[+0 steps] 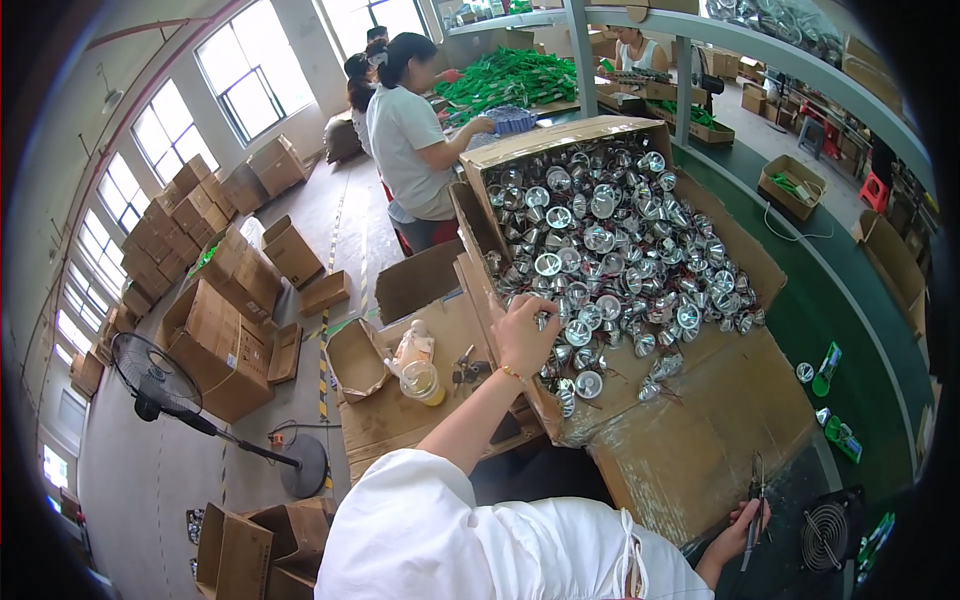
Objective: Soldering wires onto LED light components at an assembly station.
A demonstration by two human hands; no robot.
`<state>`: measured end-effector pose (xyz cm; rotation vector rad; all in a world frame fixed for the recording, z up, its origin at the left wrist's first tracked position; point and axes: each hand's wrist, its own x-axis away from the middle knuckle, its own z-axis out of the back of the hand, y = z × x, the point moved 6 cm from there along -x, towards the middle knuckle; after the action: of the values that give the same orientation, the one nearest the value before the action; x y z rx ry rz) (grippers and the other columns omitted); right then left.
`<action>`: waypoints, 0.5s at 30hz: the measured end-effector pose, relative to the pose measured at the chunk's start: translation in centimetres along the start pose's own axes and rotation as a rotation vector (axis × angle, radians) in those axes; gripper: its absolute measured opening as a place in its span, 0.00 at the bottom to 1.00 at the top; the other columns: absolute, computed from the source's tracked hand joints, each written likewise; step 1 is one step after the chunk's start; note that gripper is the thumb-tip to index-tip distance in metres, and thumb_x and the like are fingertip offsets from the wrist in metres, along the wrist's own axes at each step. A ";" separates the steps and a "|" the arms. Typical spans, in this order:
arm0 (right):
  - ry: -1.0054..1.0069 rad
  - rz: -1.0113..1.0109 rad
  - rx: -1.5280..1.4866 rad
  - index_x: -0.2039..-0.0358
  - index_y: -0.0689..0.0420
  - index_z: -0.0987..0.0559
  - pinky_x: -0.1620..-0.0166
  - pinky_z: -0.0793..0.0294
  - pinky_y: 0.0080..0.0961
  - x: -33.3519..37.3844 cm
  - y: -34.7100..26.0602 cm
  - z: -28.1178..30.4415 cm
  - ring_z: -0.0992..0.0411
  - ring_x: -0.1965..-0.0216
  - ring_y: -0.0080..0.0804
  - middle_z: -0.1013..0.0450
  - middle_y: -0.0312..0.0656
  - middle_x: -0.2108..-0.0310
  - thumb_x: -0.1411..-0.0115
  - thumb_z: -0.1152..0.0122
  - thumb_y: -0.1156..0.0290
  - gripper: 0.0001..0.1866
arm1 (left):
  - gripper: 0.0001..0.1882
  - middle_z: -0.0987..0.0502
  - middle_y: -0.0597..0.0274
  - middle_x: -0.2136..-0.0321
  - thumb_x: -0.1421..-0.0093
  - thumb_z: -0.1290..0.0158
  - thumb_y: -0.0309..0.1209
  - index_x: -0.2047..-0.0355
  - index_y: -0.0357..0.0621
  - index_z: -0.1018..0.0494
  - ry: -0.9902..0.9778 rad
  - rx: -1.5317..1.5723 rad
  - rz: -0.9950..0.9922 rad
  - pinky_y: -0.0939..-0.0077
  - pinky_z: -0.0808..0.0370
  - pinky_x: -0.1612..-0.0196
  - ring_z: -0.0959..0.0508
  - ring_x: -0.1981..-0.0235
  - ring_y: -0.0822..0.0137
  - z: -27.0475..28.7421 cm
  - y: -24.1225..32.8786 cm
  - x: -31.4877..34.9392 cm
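My left hand [527,335] reaches over the left wall of a big cardboard box heaped with shiny silver reflector cups [600,240]. Its index finger and thumb curl together beside the nearest cups, while another finger stretches outward. What lies in that pinch, if anything, I cannot make out. Several cups trail thin reddish wires. At the lower right, my right hand [738,532] is wrapped round a slim dark hand tool [757,490] with long handles and a narrow tip, resembling pliers. It is beside the box's lowered front flap [700,440].
Right of my right hand stands a small black fan [828,530]. Green pieces [827,370] lie on the green bench. A side table carries a cup of yellow liquid [422,382]. A pedestal fan [155,375], cartons [215,350] and a person [405,130] are leftward. A shelf post [580,60] rises behind.
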<state>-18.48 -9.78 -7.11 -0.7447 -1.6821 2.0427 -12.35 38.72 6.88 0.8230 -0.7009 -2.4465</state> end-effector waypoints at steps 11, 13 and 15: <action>-0.005 0.024 -0.014 0.57 0.58 0.29 0.74 0.42 0.14 -0.1 0.4 -0.2 0.41 0.78 0.15 0.33 0.31 0.77 0.38 0.51 0.63 0.14 | 0.08 0.26 0.66 0.65 0.54 0.44 0.35 0.72 0.53 0.24 0.047 0.013 -0.031 0.47 0.51 0.41 0.39 0.48 0.45 0.2 0.0 -0.2; -0.007 0.026 -0.016 0.57 0.58 0.29 0.74 0.42 0.14 -0.1 0.2 -0.2 0.41 0.78 0.15 0.33 0.31 0.77 0.38 0.51 0.63 0.14 | 0.07 0.26 0.66 0.67 0.54 0.44 0.35 0.73 0.53 0.24 0.017 0.042 -0.053 0.48 0.52 0.40 0.37 0.50 0.48 0.0 -0.2 -0.3; -0.009 0.006 -0.013 0.58 0.61 0.30 0.72 0.39 0.16 0.0 -0.1 -0.3 0.39 0.77 0.19 0.34 0.35 0.77 0.38 0.51 0.62 0.15 | 0.07 0.26 0.66 0.67 0.54 0.44 0.35 0.73 0.52 0.24 0.023 0.046 -0.058 0.48 0.52 0.40 0.36 0.51 0.49 0.0 -0.2 -0.3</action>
<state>-18.31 -9.53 -7.07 -0.7459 -1.7014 2.0445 -12.20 39.02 6.91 0.8994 -0.7367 -2.4770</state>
